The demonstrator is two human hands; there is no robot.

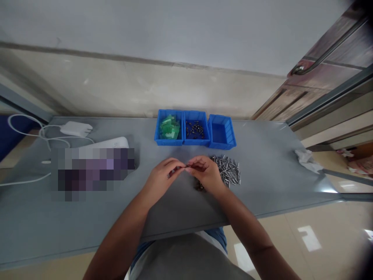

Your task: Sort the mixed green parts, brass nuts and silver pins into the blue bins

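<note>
While left hand (164,175) and right hand (205,174) meet, a small part (187,166) is pinched between them

Grip closed on both sides, tips on the part, over the table (262,163). Part is dark, too small to ID. Brass bits (199,186) heaped under the right hand, partly hidden by it. Steel pins (231,171) spread loose just right of that hand. Beyond the hands, a blue row: left bin (169,142) holds green packets, middle bin (197,142) small dark and brassy pieces, right bin (222,146) sits slightly skewed. Well left: white box (120,142), with charger (76,128) and looped cable (43,134) behind it; pixelated patch in front, can't read. Far right: crumpled tissue (308,160) at the table's edge.
</note>
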